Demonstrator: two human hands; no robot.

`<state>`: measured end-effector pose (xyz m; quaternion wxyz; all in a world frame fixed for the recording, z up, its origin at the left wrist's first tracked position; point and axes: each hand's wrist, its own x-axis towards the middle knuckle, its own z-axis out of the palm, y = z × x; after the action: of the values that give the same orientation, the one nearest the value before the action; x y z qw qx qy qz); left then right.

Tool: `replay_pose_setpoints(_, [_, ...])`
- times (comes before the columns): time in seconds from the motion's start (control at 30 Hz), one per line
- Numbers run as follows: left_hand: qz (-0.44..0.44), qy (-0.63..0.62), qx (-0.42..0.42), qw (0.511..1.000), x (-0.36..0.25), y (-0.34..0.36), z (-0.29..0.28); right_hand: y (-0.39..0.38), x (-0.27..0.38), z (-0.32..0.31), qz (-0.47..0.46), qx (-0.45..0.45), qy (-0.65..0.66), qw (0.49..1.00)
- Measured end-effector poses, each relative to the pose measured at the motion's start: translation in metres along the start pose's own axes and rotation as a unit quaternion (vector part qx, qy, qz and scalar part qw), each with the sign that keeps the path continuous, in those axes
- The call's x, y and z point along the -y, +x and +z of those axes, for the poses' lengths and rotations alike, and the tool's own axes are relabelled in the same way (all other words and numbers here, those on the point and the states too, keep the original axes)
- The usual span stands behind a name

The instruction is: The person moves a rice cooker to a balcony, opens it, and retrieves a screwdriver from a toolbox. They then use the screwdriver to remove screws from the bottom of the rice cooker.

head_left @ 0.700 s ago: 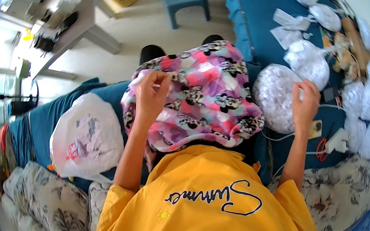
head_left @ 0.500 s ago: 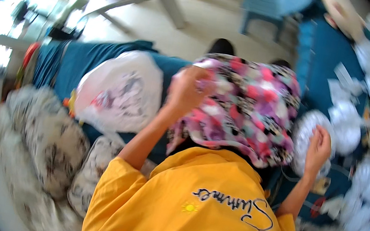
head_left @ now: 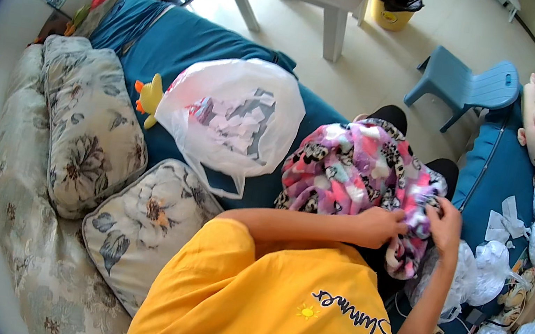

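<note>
A fleece blanket patterned in pink, purple, white and black lies bunched over my lap. My left hand reaches across to its right side, with fingers closed on the cloth. Opposite it, my right hand has curled fingers pinching the blanket's right edge, where the fabric is gathered. A shiny pale purple patch shows between the hands; I cannot tell whether it is part of the cloth. Just beyond my right forearm sits a white plastic-wrapped bundle, partly hidden by the arm.
To the left, a white plastic bag holding paper scraps lies on the blue sofa, beside a yellow plush duck. Floral cushions line the sofa's back. White wrapped bundles crowd the right; a blue chair stands ahead.
My left hand has crossed from the blanket's left side to its right. My right hand has come from over the white bundle onto the blanket's edge. The view has swung round, and the blanket is more bunched.
</note>
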<state>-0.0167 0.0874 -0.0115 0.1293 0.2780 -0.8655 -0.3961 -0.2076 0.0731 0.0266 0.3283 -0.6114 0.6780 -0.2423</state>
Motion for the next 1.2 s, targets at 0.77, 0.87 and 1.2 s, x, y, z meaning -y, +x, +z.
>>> replay_pose_setpoints(0.77, [-0.418, 0.184, 0.036, 0.889, 0.147, -0.180, -0.088, 0.270, 0.061, 0.081, -0.006, 0.462, 0.236, 0.855])
replay_pose_setpoints(0.87, [-0.469, 0.127, 0.076, 0.871, 0.160, -0.160, -0.085, 0.359, -0.029, 0.094, -0.091, 0.312, 0.065, 0.944])
replay_pose_setpoints(1.2, [-0.696, 0.012, 0.158, 0.700, 0.139, -0.143, -0.102, 0.351, -0.073, 0.096, 0.078, 0.313, 0.093, 0.942])
